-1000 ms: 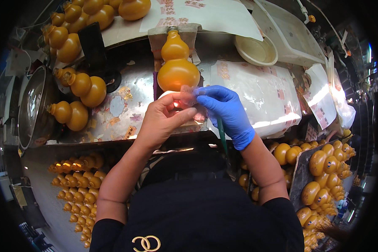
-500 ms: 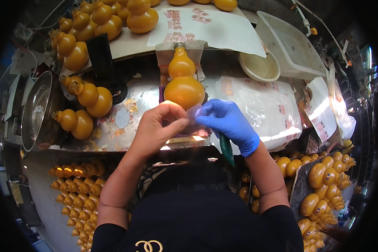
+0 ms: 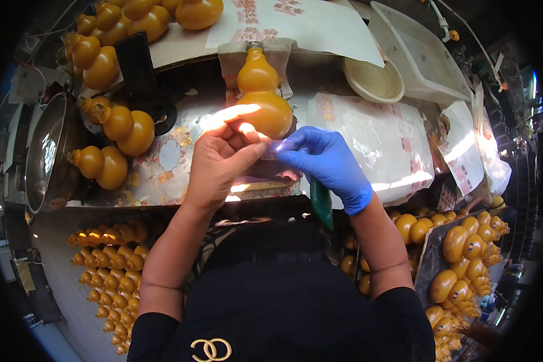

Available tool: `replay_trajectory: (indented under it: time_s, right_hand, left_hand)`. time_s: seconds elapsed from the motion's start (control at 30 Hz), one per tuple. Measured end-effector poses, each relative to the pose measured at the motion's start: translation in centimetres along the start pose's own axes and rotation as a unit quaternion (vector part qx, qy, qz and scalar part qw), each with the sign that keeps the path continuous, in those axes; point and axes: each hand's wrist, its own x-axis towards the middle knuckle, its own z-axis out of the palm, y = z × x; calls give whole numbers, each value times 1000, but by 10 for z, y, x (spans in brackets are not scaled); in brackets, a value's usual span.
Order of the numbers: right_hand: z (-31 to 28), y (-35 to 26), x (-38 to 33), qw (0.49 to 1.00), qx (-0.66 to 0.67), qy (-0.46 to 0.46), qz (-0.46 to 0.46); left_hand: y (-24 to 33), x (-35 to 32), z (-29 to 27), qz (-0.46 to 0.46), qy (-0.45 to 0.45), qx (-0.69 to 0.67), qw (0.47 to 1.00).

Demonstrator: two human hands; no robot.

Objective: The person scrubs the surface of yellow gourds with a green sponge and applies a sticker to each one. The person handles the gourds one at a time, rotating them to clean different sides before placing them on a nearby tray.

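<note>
A small piece of clear film is stretched between my two hands. Thumb and forefinger of my bare left hand pinch one side of it, the other fingers raised and sunlit. My right hand, in a blue glove, pinches the other side. From under the glove hangs a flat dark green piece, seemingly tucked in the palm; its upper end is hidden. Just beyond my fingers lies a glossy amber gourd-shaped bottle, neck pointing away, on a light cloth. My left fingertips overlap its near end; I cannot tell whether they touch.
More amber gourds stand at the left, near a metal bowl and a black phone-like panel on a stand. Printed sheets, a cream basin and a white tub lie right. Gourds fill both lower sides.
The view has shifted slightly, so the bench things sit higher and further left. My left fingers have opened out and lifted into the sunlight, while both hands keep their pinch on the film.
</note>
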Motion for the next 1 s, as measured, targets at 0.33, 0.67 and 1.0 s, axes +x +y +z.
replay_trajectory:
  time_s: [0.33,0.67,1.0]
  right_hand:
    - [-3,-9,-8,999,-29,5,32]
    - [-29,-10,-13,993,14,107,46]
    - [-13,-9,2,996,31,76,32]
  left_hand:
    - [-5,-6,1,44,112,50,991]
    - [-54,22,-33,202,40,521,828]
    - [-53,31,-31,253,-36,519,816]
